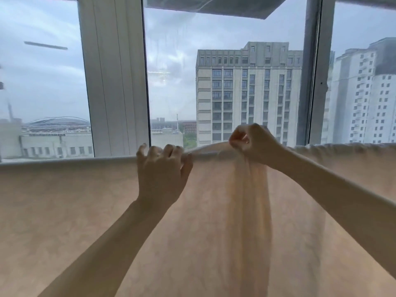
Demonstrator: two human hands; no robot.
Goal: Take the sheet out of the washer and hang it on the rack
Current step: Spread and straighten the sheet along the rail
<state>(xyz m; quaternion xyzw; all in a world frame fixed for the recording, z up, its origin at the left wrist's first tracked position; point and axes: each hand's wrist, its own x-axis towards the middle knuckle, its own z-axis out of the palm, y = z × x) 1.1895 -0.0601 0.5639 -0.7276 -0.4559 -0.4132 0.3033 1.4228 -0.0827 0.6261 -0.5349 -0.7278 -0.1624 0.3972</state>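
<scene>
Sheet (85,211): peach, draped over a level line before the window (171,82), hanging across the whole view.
Left hand (162,170): fingers curled over the sheet's top edge.
Right hand (250,142): fingertips pinch a raised bunch of sheet.

Source: overcast daylight through the window (171,61), straight ahead, soft and cool.
Backlight: the sheet (64,211) glows warm peach; the left hand (162,170) and right hand (255,142) look dim against it.
Glare: pale streaks and a small bright reflection on the glass.
Distortion: the window frame (113,82) leans at the edges.
Sharpness: slightly soft overall.
</scene>
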